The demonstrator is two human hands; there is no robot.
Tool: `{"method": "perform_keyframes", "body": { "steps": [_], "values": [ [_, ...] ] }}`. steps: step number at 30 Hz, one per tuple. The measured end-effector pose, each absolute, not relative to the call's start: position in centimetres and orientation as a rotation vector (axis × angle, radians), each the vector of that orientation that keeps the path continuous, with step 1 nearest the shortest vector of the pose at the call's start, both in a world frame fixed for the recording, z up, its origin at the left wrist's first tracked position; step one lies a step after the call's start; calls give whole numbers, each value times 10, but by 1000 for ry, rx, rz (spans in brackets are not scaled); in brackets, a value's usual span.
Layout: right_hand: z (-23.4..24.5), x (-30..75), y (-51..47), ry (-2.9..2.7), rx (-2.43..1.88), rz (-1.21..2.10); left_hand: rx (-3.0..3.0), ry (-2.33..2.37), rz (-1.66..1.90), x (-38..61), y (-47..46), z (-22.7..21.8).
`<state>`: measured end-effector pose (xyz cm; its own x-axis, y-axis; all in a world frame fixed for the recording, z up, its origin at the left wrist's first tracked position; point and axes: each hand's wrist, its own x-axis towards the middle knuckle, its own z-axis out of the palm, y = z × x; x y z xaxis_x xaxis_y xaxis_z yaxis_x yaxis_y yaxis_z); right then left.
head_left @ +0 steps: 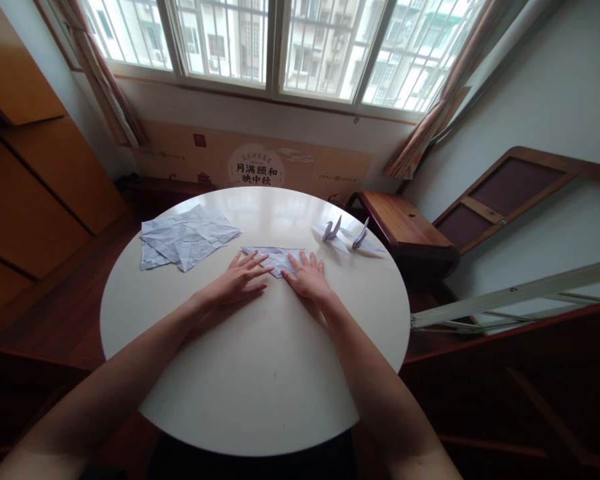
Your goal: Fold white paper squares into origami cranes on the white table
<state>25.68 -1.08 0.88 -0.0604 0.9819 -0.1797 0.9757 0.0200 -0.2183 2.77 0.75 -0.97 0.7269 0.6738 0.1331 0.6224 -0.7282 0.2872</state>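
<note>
A creased sheet of pale paper, folded into a triangle with its point toward me, lies flat on the round white table. My left hand rests over its left part, fingers stretched out and spread. On the right part lies my right hand, also flat with its fingers apart. Neither hand grips anything, and together they cover both sides of the paper. To the left is a stack of creased, unfolded paper sheets. Two folded paper cranes, one left and one right, stand at the right.
Beyond the table's far right edge stands a wooden stool-like piece of furniture. A metal frame reaches toward the table's right side. A printed cardboard panel stands below the barred window. Orange cabinets are on the left.
</note>
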Motion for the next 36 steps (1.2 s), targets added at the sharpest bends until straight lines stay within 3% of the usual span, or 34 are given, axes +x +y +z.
{"method": "perform_keyframes", "body": {
  "steps": [36],
  "values": [
    [7,261,-9,-2196,-2132,390,2678,922,264,25,11,-14]
  ]
}}
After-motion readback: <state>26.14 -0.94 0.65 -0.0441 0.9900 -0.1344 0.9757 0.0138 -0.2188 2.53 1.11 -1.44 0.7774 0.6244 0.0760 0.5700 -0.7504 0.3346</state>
